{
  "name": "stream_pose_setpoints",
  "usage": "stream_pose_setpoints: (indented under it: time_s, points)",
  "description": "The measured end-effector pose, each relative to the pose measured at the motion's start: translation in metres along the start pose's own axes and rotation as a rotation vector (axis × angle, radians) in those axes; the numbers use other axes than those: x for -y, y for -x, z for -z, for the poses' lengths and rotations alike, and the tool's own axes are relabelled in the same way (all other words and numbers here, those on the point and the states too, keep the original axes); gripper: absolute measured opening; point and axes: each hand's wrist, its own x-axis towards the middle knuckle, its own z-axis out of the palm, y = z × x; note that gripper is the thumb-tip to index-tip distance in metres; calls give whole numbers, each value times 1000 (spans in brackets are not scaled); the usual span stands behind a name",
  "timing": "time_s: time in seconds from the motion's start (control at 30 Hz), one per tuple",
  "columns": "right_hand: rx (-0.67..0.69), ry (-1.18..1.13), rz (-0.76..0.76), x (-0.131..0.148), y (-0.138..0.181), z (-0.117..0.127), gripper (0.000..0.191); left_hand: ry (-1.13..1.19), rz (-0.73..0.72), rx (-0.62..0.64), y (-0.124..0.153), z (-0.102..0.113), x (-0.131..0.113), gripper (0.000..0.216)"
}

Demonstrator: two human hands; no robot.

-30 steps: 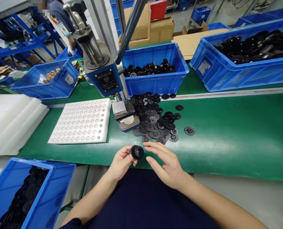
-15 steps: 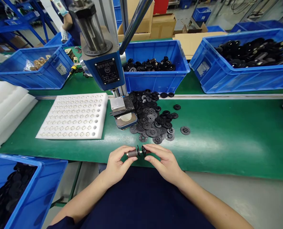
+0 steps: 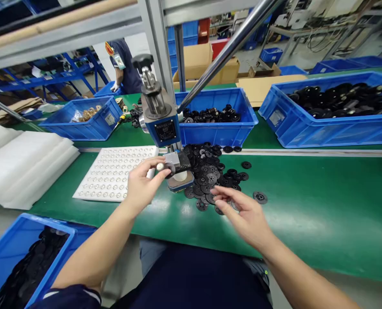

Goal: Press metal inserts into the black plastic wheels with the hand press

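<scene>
My left hand (image 3: pixel 143 183) is closed on a small roller (image 3: pixel 160 166), whose pale end and black disc show at the fingertips. It is raised to the front of the hand press (image 3: pixel 165 124), left of the press's metal block. My right hand (image 3: pixel 242 212) hangs apart from it, fingers bent and thumb separate, with nothing seen in it. It is over the front right edge of a heap of black discs (image 3: pixel 207 171). A white foam tray (image 3: pixel 104 176) with rows of small parts lies behind my left hand, which hides its right corner.
Blue bins (image 3: pixel 216 133) of black parts line the back, with another bin (image 3: pixel 332 128) at the right. One more bin (image 3: pixel 33 240) stands at lower left. White foam sheets (image 3: pixel 26 167) are stacked at left. A metal bar (image 3: pixel 226 51) slants above the press. A co-worker (image 3: pixel 126 64) is behind.
My hands have parted. The left has carried the roller up and left to the press; the right has moved right and opened. The view has tilted upward, showing more of the frame overhead.
</scene>
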Motion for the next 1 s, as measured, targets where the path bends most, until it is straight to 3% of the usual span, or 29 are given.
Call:
stream_pose_setpoints:
  time_s: [0.13,0.27,0.43,0.6,0.77,0.9,1.0]
  points:
    - [-187,36,154,38,-48,23,29,-39,86,17,-39,-12,-8,18]
    - [-307,-18,323,82,-94,41,33,-11,168,27,-50,-28,10,20]
    - [-275,-160,317,135,-133,52,43,20,210,59,-50,-31,21,23]
    - [-221,-300,331,178,-146,48,56,-119,137,52,-48,-31,15,18]
    - [-193,-229,544,182,-143,36,59,-208,99,72,-46,-33,16,15]
    - [-295,-154,690,168,-131,25,50,-213,110,99,-46,-33,17,12]
    - [-385,-171,696,154,-120,23,42,-194,120,104,-45,-33,15,13]
